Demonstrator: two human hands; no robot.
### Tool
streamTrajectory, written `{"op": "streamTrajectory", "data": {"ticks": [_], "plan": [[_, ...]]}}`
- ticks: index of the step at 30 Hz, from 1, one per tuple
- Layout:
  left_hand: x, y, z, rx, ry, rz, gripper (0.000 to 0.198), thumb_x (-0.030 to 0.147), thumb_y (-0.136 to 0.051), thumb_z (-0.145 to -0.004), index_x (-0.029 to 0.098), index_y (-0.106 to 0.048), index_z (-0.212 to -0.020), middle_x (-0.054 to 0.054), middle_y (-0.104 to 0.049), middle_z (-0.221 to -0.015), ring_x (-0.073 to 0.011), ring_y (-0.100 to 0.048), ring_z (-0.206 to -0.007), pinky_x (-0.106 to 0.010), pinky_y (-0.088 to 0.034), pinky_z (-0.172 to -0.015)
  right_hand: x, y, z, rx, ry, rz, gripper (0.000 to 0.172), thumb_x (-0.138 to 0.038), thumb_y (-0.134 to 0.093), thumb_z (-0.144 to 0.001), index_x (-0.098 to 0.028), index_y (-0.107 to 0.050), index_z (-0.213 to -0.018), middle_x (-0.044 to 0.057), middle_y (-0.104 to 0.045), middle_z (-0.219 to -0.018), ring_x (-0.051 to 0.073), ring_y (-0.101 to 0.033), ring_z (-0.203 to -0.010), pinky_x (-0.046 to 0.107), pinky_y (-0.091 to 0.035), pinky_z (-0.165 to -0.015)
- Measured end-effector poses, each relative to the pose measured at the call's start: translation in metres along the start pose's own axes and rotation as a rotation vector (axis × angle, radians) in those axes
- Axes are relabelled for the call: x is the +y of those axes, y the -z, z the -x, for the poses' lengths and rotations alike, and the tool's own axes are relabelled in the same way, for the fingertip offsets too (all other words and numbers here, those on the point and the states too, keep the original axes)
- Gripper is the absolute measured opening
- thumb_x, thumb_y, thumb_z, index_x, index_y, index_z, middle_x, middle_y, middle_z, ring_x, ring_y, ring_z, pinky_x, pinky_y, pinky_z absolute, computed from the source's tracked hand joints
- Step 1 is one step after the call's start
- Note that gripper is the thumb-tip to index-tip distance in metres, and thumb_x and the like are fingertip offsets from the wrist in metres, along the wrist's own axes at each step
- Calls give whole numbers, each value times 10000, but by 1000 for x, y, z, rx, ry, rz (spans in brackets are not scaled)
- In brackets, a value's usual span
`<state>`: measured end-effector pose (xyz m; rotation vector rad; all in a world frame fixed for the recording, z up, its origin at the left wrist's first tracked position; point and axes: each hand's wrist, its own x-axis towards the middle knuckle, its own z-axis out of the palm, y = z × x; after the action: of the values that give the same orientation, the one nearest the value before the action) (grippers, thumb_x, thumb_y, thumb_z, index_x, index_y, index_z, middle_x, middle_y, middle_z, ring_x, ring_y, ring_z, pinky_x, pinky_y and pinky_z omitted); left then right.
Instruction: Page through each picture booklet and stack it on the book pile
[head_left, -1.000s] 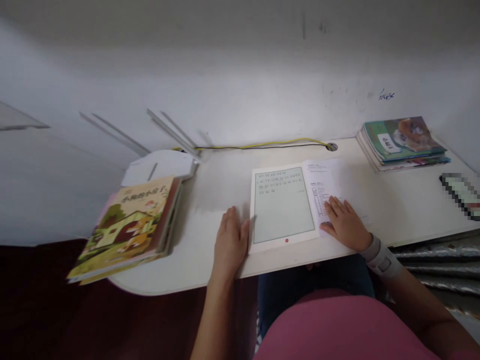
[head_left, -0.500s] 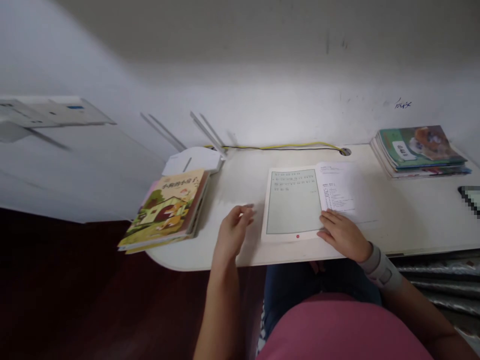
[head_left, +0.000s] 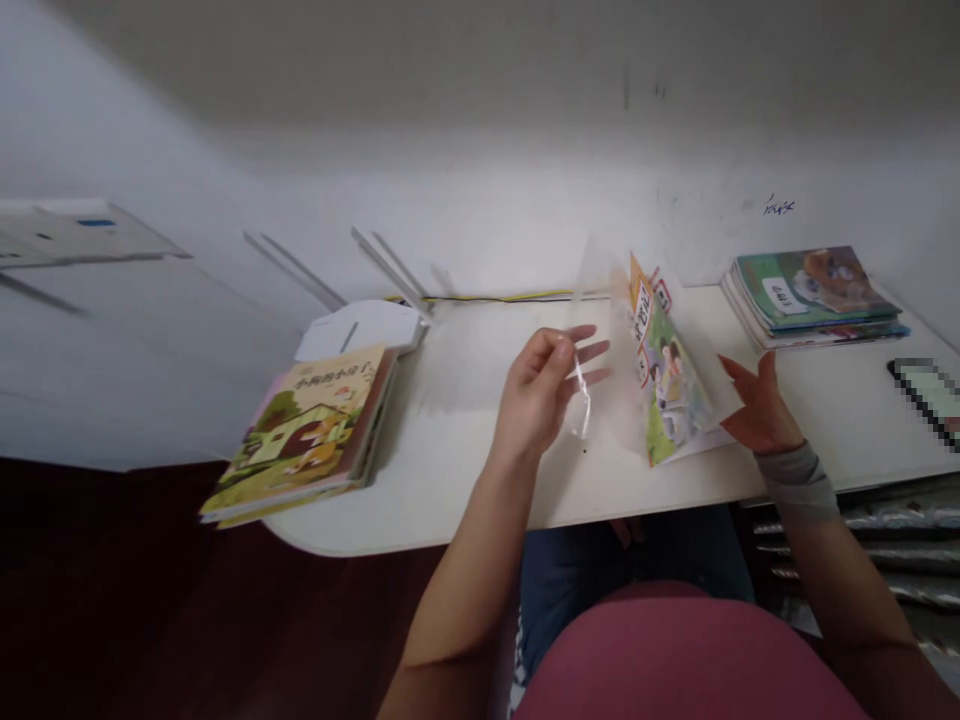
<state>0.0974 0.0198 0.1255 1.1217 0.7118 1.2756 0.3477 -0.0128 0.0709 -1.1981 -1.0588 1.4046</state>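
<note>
A thin picture book (head_left: 667, 385) stands half-closed on the white desk (head_left: 465, 450), its colourful cover facing me and blurred by motion. My left hand (head_left: 544, 390) is lifted above the desk, thumb and forefinger pinching a clear, shiny plastic flap (head_left: 581, 395) at the book's left edge, the other fingers stretched out. My right hand (head_left: 757, 410) is to the right of the book, fingers spread and palm turned toward its back, with a grey wrist band below it.
A stack of picture books (head_left: 304, 430) overhangs the desk's left end, with a white router (head_left: 360, 325) and its antennas behind. Another book stack (head_left: 814, 290) lies at the far right, a blurred-out device (head_left: 930, 390) nearer. A yellow cable (head_left: 510, 296) runs along the wall.
The book lay open and flat with both hands resting by it. Now my left hand has risen and swung the left side up toward the right, and my right hand has lifted off the page.
</note>
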Motion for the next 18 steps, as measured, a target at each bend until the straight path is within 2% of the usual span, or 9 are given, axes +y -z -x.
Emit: {"op": "streamTrajectory", "data": {"ticks": [3, 5, 7, 9, 11, 13, 16, 18], "plan": [[1, 30, 12, 110, 21, -67, 338, 457, -648, -756, 203, -425, -745, -35, -650, -1062, -204, -662, -921, -330, -545, -709, 10, 21, 1, 48, -11, 3, 886, -712, 11, -844, -154, -434, -1369, 149, -657, -1161, 273, -654, -1003, 435, -536, -782], [1, 56, 22, 215, 32, -170, 313, 456, -626, -757, 208, -434, -748, -13, -658, -903, -151, -657, -736, -262, -515, -595, 22, 33, 0, 35, -56, 10, 815, -723, -143, -844, -154, -503, -1303, 142, -686, -1100, 281, -671, -957, 439, -542, -764], [-2, 84, 33, 349, 43, -350, 275, 442, -589, -766, 210, -446, -735, 33, -589, -673, -96, -551, -514, -206, -424, -474, 35, 43, -1, 24, -103, 12, 632, -616, -429, -809, -168, -553, -1236, 120, -701, -1075, 276, -683, -914, 427, -550, -753], [-10, 111, 45, 480, 60, -616, 242, 420, -546, -781, 213, -450, -700, 73, -453, -502, -80, -408, -401, -195, -327, -417, 45, 50, 0, 66, -119, -6, 533, -395, -630, -691, -185, -583, -1178, 92, -713, -1055, 265, -693, -870, 413, -558, -745], [-22, 132, 55, 527, 136, -940, 217, 404, -509, -799, 214, -473, -699, 63, -443, -476, -102, -410, -416, -214, -323, -442, 52, 54, 3, 135, -106, -31, 535, -250, -655, -607, -188, -598, -1135, 72, -722, -1031, 254, -698, -839, 407, -566, -737], [-34, 142, 64, 510, 238, -1225, 206, 398, -473, -821, 216, -520, -737, 14, -535, -543, -152, -512, -505, -247, -371, -507, 55, 56, 9, 180, -96, -39, 523, -219, -635, -595, -189, -606, -1116, 65, -722, -1030, 250, -697, -839, 409, -571, -739], [-44, 139, 68, 493, 382, -1510, 258, 411, -442, -853, 214, -586, -939, -83, -656, -736, -266, -633, -693, -344, -446, -615, 56, 62, 17, 263, -81, 49, 559, -254, -614, -621, -199, -576, -1176, 75, -702, -1085, 261, -684, -900, 441, -561, -793], [-45, 128, 66, 520, 299, -1640, 361, 381, -468, -851, 179, -553, -1138, -171, -665, -959, -344, -640, -898, -448, -474, -725, 58, 69, 20, 367, -14, 244, 595, -311, -618, -654, -184, -543, -1230, 107, -666, -1161, 283, -643, -1017, 479, -517, -888]]}}
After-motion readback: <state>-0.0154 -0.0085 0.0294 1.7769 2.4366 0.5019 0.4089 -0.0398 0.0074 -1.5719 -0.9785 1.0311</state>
